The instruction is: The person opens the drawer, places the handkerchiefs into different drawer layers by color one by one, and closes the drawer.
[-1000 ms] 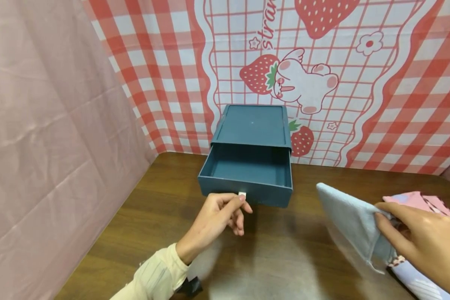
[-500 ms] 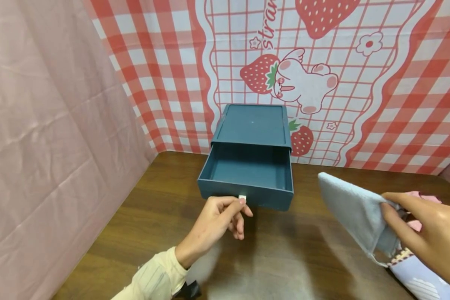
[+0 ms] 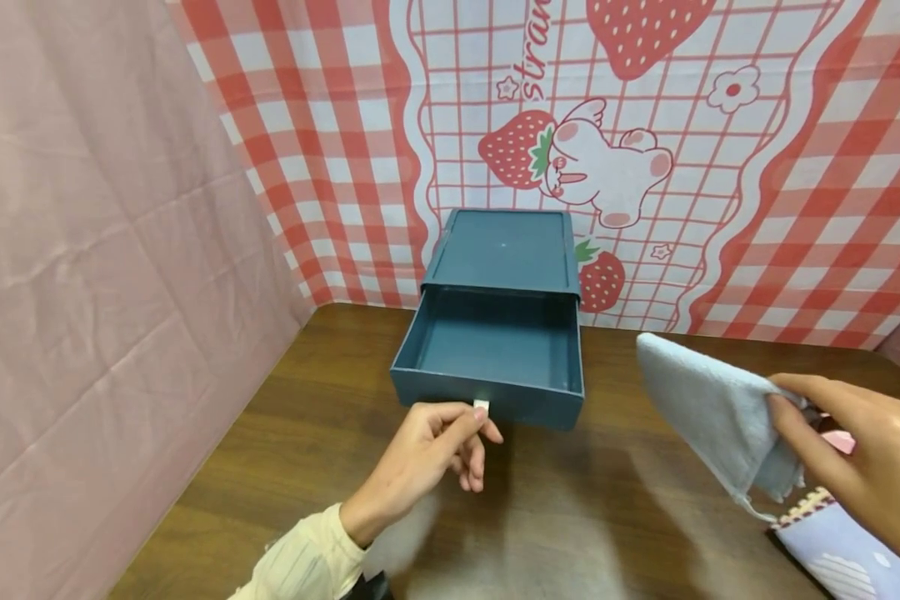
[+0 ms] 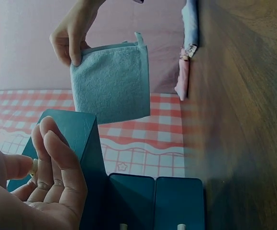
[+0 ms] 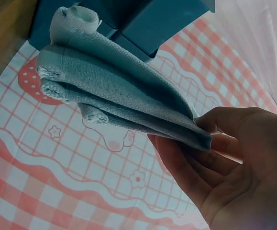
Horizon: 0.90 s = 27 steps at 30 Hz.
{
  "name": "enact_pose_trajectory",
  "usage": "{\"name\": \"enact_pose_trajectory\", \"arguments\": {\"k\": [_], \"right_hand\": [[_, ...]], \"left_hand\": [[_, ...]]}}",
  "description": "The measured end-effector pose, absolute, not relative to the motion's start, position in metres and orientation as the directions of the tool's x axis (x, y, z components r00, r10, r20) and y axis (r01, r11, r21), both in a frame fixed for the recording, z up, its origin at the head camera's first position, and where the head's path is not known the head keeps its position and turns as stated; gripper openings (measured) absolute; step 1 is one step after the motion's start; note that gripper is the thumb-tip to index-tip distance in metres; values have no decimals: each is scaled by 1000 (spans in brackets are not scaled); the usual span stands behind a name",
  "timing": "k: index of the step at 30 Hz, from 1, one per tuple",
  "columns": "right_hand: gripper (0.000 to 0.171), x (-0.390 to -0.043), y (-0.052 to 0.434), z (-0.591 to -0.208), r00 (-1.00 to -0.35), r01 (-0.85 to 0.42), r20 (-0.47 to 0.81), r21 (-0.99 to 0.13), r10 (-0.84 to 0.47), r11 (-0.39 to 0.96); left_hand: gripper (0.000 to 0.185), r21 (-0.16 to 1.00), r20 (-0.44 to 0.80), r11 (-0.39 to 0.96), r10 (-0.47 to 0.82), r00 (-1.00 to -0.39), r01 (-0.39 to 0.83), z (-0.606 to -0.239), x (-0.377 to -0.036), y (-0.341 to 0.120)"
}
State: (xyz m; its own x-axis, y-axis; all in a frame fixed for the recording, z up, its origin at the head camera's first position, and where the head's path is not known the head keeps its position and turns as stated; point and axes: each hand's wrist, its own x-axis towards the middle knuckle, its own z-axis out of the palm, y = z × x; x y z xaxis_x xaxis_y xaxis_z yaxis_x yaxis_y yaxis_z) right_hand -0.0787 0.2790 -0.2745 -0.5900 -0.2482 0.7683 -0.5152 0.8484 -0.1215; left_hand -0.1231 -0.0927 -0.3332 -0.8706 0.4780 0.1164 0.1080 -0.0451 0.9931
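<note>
My left hand (image 3: 438, 446) pinches the small white knob (image 3: 482, 405) of a dark blue-green drawer (image 3: 528, 406) between thumb and fingers. That drawer is pulled partly out of its cabinet (image 3: 502, 250), and its visible inside holds nothing. Out to the right, my right hand (image 3: 862, 450) grips a folded light blue towel (image 3: 708, 408) by one edge, above the table. The towel (image 5: 114, 91) shows several stacked layers in the right wrist view, with fingers and thumb on either side. Two closed drawers (image 4: 131, 201) lie below the pulled one in the left wrist view.
A lavender cloth with a cloud print (image 3: 843, 542) lies on the wooden table (image 3: 307, 417) at the right edge, a pink one partly hidden behind my right hand. A strawberry-print curtain (image 3: 645, 167) hangs behind the cabinet; a pink curtain (image 3: 120, 250) closes the left side.
The drawer has slid slightly further out toward me, my left hand moving back with its knob. My right hand has lifted the towel a little.
</note>
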Motion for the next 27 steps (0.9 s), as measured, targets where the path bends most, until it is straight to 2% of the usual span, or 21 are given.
{"name": "enact_pose_trajectory", "arguments": {"k": [2,6,22,27], "right_hand": [[30,-78,280,-275,-588,-532,773,-146,-240,834],[25,-79,281,-274,-567,-566,791,-174,-228,805],[45,-85,277,-265,-531,-598,816,-169,-229,784],[35,-82,273,-266,-541,-594,820,-219,-184,774]], "left_hand": [[40,993,119,-48,480,-869,110,-333,-121,-93],[41,991,130,-51,490,-862,121,-334,-117,-93],[40,989,147,-64,485,-862,132,-342,-104,-102],[38,982,188,-70,477,-859,176,-345,-102,-105]]}}
